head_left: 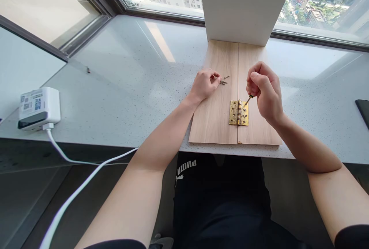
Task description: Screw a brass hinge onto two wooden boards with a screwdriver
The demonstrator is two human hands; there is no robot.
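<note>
My left hand (205, 84) rests on the left wooden board (211, 126) with thumb and fingers pinched at the ends of several small screws (223, 83). Another screw (226, 77) lies just beyond the fingertips. My right hand (265, 89) is closed in a fist around a screwdriver (250, 98), its handle mostly hidden in the palm. The thin shaft slants down-left toward the right leaf of a brass hinge (234, 113). This hinge lies open across the seam between the left board and the right wooden board (259, 133). Screw heads show in its right leaf.
A white box (245, 10) stands at the boards' far end, against the window. On the left of the speckled white countertop (115, 87) sits a white device (40, 107) with a white cable (75, 195) running down. A dark object (363, 110) lies at the right edge.
</note>
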